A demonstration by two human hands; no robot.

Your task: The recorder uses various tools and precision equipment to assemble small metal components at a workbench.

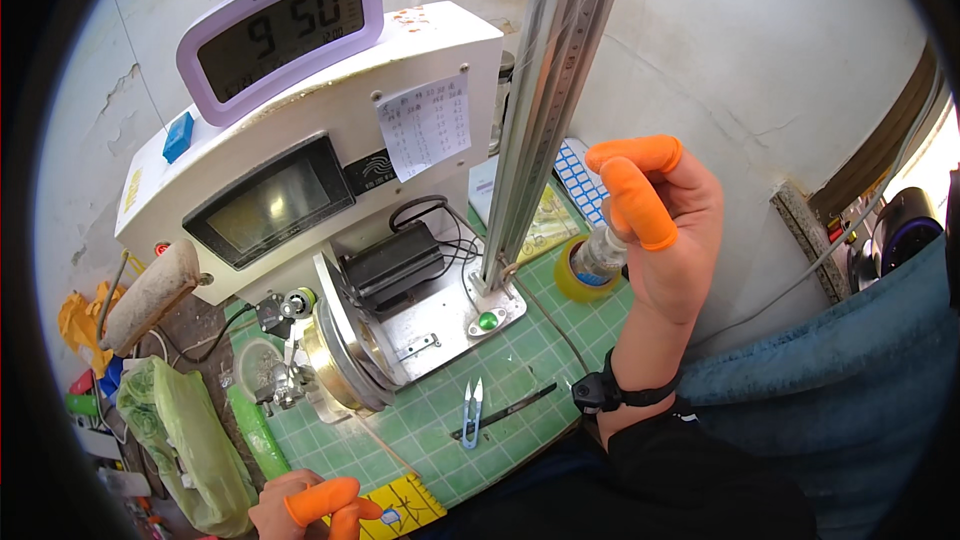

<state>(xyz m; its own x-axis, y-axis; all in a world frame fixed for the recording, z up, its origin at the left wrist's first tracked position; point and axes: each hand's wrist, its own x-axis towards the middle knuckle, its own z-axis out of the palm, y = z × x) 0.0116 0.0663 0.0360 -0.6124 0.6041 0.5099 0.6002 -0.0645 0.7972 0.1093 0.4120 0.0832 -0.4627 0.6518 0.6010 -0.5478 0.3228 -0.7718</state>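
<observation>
Orange finger cots: I see them on the thumb and forefinger of my right hand [665,230], and on two fingers of my left hand [305,508].
Right hand: raised above the table [510,360], closed around a small clear bottle [598,258] held by its neck, pointing down-left.
Left hand: low at the bottom edge, fingers curled, touching a yellow card [405,507]; whether it grips the card I cannot tell.
Bottle position: just above a roll of yellow tape [575,285], beside the upright metal rail [545,110].
Machine: white housing [300,140] with a dark screen, a lilac digital clock [280,30] on top (paper slip taped to its front).
Mat: green grid; small thread snips [473,410] and a dark thin tool [505,412] lie on it, well apart from both hands.
Wrist: black band [610,395].
</observation>
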